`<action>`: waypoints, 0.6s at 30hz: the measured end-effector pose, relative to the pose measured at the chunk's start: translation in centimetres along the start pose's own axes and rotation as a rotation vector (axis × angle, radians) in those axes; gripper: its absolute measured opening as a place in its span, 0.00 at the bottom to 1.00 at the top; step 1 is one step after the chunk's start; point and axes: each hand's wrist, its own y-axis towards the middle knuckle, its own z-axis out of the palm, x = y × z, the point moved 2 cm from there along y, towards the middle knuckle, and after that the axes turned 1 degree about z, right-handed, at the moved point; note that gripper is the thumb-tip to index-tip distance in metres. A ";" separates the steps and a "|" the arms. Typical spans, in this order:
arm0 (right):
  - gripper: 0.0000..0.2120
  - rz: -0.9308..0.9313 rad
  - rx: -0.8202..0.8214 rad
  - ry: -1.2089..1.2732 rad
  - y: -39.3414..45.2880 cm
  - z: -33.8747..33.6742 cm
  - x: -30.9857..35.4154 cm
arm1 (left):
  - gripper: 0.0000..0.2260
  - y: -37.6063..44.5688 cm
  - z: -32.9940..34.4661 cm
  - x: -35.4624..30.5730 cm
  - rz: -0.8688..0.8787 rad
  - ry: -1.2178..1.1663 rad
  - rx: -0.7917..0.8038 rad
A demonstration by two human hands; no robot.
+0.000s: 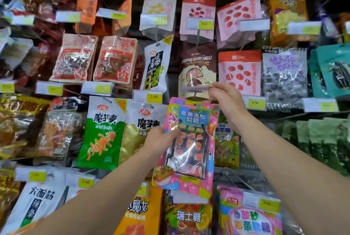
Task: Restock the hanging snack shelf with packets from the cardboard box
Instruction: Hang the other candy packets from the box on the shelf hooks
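The cardboard box is not in view, and both forearms are cut off by the lower edge; the outer packets at the left and right edges of the hanging snack shelf (173,75) are blurred, so their writing cannot be made out. The left hand (160,139) grips the pink packet (189,145) at its left edge, the fingers hidden behind it and the thumb on the front; this packet hangs near the middle of the shelf with its long axis upright, the top pointing up to the hook, the front facing the camera; its blue label has Chinese characters, and a hot dog picture sits in its lower left corner. The right hand (225,95) pinches a clear price tag holder (197,88) just above the packet, the fingers curled around its right end; how the packet meets the hook is hidden there. Readable yellow tags show 3.90 (154,97) and 5.00 (255,102); a green packet (102,136) hangs to the left.
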 end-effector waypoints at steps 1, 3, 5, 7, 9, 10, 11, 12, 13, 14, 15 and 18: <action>0.20 -0.007 0.002 0.008 0.1 -0.1 0.1 | 0.04 0.0 0.2 -0.4 0.000 -0.001 -0.006; 0.20 -0.027 0.010 0.014 0.3 -0.1 0.1 | 0.05 0.6 0.7 -0.7 0.004 0.004 -0.010; 0.21 -0.040 0.021 0.001 0.4 -0.2 -0.1 | 0.08 1.1 1.1 -0.9 -0.022 -0.009 -0.009; 0.26 -0.058 0.033 -0.008 0.3 -0.2 -0.2 | 0.09 1.5 1.4 -1.0 -0.039 0.010 -0.022; 0.31 -0.064 0.033 -0.007 0.2 -0.2 -0.4 | 0.09 1.8 1.5 -0.9 -0.064 0.011 -0.013; 0.32 -0.066 0.031 -0.003 0.2 -0.2 -0.5 | 0.09 1.8 1.6 -1.0 -0.080 0.005 -0.015; 0.32 -0.069 0.028 -0.001 0.2 -0.2 -0.6 | 0.10 1.8 1.6 -1.0 -0.088 -0.005 -0.013; 0.32 -0.071 0.026 -0.001 0.1 -0.2 -0.7 | 0.10 1.8 1.6 -0.9 -0.096 -0.015 -0.013; 0.31 -0.074 0.023 -0.004 0.1 -0.2 -0.9 | 0.09 1.8 1.5 -0.7 -0.102 -0.014 -0.022; 0.30 -0.078 0.020 -0.006 0.1 -0.2 -0.9 | 0.09 1.7 1.5 -0.6 -0.107 -0.009 -0.026; 0.30 -0.081 0.016 -0.006 0.2 -0.2 -1.0 | 0.08 1.6 1.5 -0.4 -0.111 -0.012 -0.030; 0.28 -0.076 0.008 0.004 0.1 0.1 -1.1 | 0.10 1.6 1.5 -0.3 -0.130 -0.005 -0.044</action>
